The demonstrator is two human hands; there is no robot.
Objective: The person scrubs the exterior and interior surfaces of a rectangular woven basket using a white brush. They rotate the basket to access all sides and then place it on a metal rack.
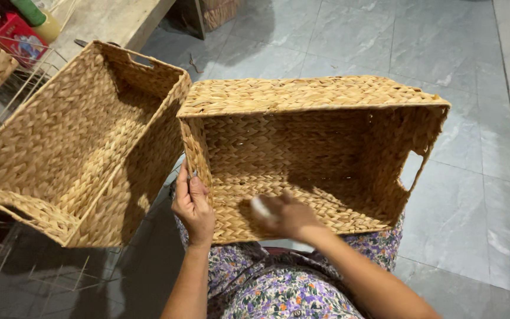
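Rectangular woven basket (302, 94), centre of frame, tipped on its side on the person's lap, open mouth facing the camera, a cut-out handle slot in its right end wall. Left hand (193, 207), lower centre-left, grasping the basket's left front edge, fingers wrapped over the rim. Right hand (284, 215), lower centre, reaching inside the basket, closed around a small white object (261, 208) pressed to the inner lower wall; object blurred, kind cannot be told. Second woven basket (60, 147), left of frame, same weave and tan colour, tilted, mouth open, its side just beside the first basket's left wall. Floor: grey marbled tiles (444, 59), upper right and right. Wire rack (7, 277), lower left, beneath the second basket. Wooden bench top (113, 20), upper left. Clothing: floral purple fabric (278, 289), bottom centre. First basket: flat plaited straw-coloured fibre in herringbone bands, thick braided rim.
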